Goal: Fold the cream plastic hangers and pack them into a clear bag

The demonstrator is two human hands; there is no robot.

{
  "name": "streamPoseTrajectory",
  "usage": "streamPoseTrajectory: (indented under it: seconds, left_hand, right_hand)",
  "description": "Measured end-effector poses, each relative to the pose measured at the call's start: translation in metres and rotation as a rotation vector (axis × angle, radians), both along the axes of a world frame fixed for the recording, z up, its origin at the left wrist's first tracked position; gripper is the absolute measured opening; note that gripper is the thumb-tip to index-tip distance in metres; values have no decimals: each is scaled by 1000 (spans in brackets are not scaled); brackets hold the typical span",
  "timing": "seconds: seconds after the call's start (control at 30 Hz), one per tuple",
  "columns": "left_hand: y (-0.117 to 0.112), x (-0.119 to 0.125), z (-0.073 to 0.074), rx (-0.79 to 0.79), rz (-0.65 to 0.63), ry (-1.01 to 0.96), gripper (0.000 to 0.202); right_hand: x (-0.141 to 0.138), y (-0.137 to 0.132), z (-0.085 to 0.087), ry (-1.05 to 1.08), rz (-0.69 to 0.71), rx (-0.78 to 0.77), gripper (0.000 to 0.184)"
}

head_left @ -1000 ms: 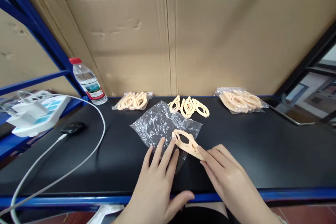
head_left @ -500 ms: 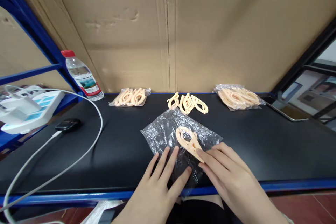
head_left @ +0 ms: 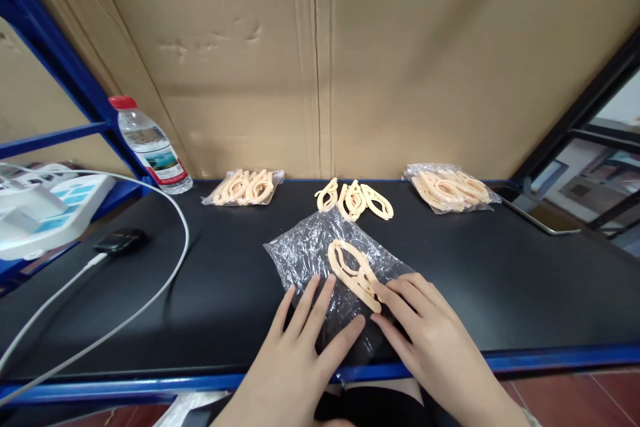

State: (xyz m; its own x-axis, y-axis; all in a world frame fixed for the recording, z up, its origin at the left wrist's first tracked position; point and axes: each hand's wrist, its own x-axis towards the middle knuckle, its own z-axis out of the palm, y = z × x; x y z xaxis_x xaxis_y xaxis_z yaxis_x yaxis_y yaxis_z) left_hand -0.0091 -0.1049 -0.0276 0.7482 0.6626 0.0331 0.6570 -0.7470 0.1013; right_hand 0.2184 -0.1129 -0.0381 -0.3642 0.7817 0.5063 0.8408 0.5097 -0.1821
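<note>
A clear plastic bag [head_left: 300,247] lies flat at the front middle of the black table. On top of it rests a beige folded hanger [head_left: 345,273], slanting with its loop end away from me. My left hand [head_left: 300,340] lies on the bag with fingers spread, left of the hanger, pressing the film. The lower right end of the hanger is between the thumb and fingertips of my right hand [head_left: 425,320]. Behind the bag, several more loose beige hangers [head_left: 353,200] lie close together near the cardboard.
Clear packets of beige hangers stand at the back left [head_left: 245,188] and back right [head_left: 447,188]. A water bottle [head_left: 153,147], a white power strip [head_left: 65,213], a black device [head_left: 120,240] and a looping white cable [head_left: 183,247] are at left. A phone-like slab [head_left: 540,210] lies far right.
The hanger has come down flatter onto the bag and turned slightly, its near end shifting left. My right hand moved a little left with it. My left hand stays spread on the bag.
</note>
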Motion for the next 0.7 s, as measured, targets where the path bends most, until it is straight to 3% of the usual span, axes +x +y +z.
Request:
streamPoseTrajectory:
  seconds: [0.1,0.27,0.53,0.7]
  left_hand:
    - [2,5,-6,-11,30,49,109]
    - [4,7,-8,-24,20,66,111]
    - [2,-2,-9,77,-50,-13,81]
    - [3,-5,-13,163,-101,-37,75]
  right_hand:
    - [-2,4,-1,-27,-3,28,24]
    - [-11,19,1,-168,-27,87,26]
    - [-28,25,2,-131,-93,107,24]
    - [-20,6,-5,-129,32,174,32]
